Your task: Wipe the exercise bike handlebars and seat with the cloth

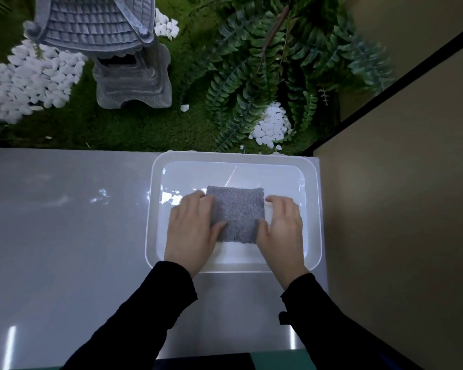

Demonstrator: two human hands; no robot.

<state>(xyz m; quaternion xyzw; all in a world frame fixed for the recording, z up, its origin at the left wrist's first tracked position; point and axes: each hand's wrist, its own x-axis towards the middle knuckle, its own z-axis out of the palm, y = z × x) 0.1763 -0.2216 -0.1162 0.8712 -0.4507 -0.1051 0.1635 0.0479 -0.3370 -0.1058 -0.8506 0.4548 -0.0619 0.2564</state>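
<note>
A folded grey cloth [237, 213] lies inside a white plastic tray [312, 217] on a glossy grey counter. My left hand [191, 231] holds the cloth's left edge, with the thumb on top of its lower left part. My right hand [282, 229] holds the right edge, thumb on the lower right corner. The fingers of both hands curve around the cloth's sides. No exercise bike, handlebars or seat are in view.
The grey counter [64, 236] stretches left of the tray. Behind it lies a garden display with a stone lantern [129, 57], white pebbles [24, 84] and ferns [265, 70]. A beige wall [398, 209] stands right of the tray.
</note>
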